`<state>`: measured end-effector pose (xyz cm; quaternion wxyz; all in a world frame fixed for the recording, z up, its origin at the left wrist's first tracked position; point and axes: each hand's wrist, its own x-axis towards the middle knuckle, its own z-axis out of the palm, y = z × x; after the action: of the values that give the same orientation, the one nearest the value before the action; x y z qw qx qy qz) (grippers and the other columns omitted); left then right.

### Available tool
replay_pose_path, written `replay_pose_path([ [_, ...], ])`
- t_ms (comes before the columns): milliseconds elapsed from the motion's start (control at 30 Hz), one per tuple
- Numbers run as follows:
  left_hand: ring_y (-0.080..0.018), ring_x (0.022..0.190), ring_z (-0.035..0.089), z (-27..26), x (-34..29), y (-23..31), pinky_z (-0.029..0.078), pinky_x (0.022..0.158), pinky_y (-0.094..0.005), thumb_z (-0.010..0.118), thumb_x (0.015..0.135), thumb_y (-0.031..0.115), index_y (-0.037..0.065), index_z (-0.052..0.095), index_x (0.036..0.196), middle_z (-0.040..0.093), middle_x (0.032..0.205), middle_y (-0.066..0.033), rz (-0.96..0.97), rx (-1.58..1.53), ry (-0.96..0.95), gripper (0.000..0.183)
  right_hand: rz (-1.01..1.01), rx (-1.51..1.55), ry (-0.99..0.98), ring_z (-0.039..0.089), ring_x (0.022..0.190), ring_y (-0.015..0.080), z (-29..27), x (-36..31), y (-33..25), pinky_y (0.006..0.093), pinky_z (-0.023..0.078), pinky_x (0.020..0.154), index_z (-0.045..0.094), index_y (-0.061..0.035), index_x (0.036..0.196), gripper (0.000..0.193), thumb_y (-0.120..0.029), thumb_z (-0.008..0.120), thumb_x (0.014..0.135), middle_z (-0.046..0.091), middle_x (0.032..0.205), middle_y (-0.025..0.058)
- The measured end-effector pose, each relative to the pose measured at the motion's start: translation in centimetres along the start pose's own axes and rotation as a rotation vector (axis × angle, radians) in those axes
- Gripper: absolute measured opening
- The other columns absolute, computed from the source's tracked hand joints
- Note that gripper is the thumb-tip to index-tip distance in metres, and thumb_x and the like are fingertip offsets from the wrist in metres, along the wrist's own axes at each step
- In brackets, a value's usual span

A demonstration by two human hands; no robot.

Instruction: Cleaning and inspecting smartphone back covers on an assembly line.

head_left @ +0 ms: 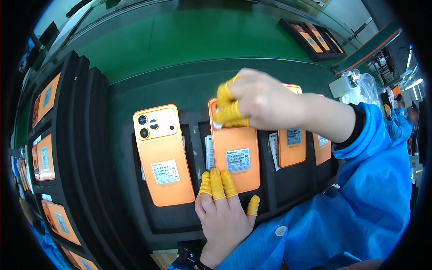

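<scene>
My left hand (223,216), with yellow finger cots, rests its outstretched fingertips on the lower left edge of an orange phone (245,177), which lies back up in a black tray. Over that phone's upper end, my right hand (258,101) is closed, also in yellow cots. A small white piece, perhaps a wipe, shows between its fingertips (218,125) and hides part of the camera area. To the left lies another orange phone (166,148) with three lenses and a white label. Two more phones, a nearer one (291,146) and one farther right (322,148), are partly hidden by my right arm.
Stacked black trays (74,148) with orange phones stand at the left. Another black tray (310,39) sits on the green surface (189,40) at the far right. A white bottle (343,85) and clear plastic bag stand right; a person in blue (398,119) is beyond.
</scene>
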<state>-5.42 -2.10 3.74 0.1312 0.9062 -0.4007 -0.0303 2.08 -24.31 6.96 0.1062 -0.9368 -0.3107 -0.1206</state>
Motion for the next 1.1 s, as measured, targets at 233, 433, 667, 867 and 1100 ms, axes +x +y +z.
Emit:
replay_pose_path([
  [233, -0.0375, 0.107, 0.034, -0.1, -0.1, -0.1, 0.027, 0.089, -0.0475, 0.061, 0.071, 0.042, -0.01, 0.041, 0.118, 0.037, 0.122, -0.0239, 0.01, 0.006, -0.009, 0.073, 0.069, 0.026, -0.209, 0.052, 0.076, 0.018, -0.6, -2.0, 0.0, 0.0308, 0.04, 0.073, 0.064, -0.0071, 0.07, 0.009, -0.009, 0.063, 0.061, 0.056, 0.08, 0.0065],
  [433, -0.0377, 0.109, 0.033, 0.0, -0.1, -0.2, 0.027, 0.089, -0.0477, 0.06, 0.071, 0.042, -0.01, 0.041, 0.118, 0.037, 0.122, -0.0239, 0.0, 0.019, -0.02, 0.073, -0.004, 0.093, 0.094, 0.051, 0.07, 0.0158, 0.7, -0.4, -0.2, 0.0298, 0.038, 0.066, 0.067, -0.0134, 0.087, 0.029, -0.004, 0.062, 0.06, 0.056, 0.077, 0.0011],
  [667, -0.0383, 0.109, 0.033, 0.2, -0.2, -0.3, 0.027, 0.089, -0.048, 0.059, 0.072, 0.042, -0.011, 0.042, 0.117, 0.038, 0.122, -0.0243, 0.024, 0.009, 0.011, 0.071, 0.041, -0.088, -0.111, 0.052, 0.069, 0.0165, 0.3, -2.0, -0.6, 0.0287, 0.037, 0.068, 0.061, -0.0076, 0.062, 0.007, -0.01, 0.065, 0.057, 0.054, 0.075, 0.0036],
  [867, -0.0383, 0.11, 0.033, 0.3, -0.2, -0.3, 0.027, 0.089, -0.048, 0.06, 0.071, 0.041, -0.011, 0.041, 0.117, 0.038, 0.122, -0.0246, 0.026, 0.002, 0.017, 0.071, 0.121, -0.109, -0.205, 0.052, 0.067, 0.0165, -1.9, -2.3, -1.5, 0.0294, 0.038, 0.067, 0.062, -0.0077, 0.065, 0.007, -0.014, 0.063, 0.064, 0.053, 0.07, 0.004],
  [1100, -0.0384, 0.107, 0.033, 0.2, -0.1, -0.3, 0.027, 0.088, -0.0476, 0.061, 0.07, 0.039, -0.01, 0.041, 0.117, 0.039, 0.121, -0.0241, 0.009, -0.031, 0.001, 0.071, 0.158, -0.046, -0.025, 0.051, 0.058, 0.0176, 1.7, -0.5, -2.7, 0.0294, 0.039, 0.06, 0.064, -0.01, 0.077, 0.01, -0.018, 0.063, 0.071, 0.053, 0.068, 0.0038],
])
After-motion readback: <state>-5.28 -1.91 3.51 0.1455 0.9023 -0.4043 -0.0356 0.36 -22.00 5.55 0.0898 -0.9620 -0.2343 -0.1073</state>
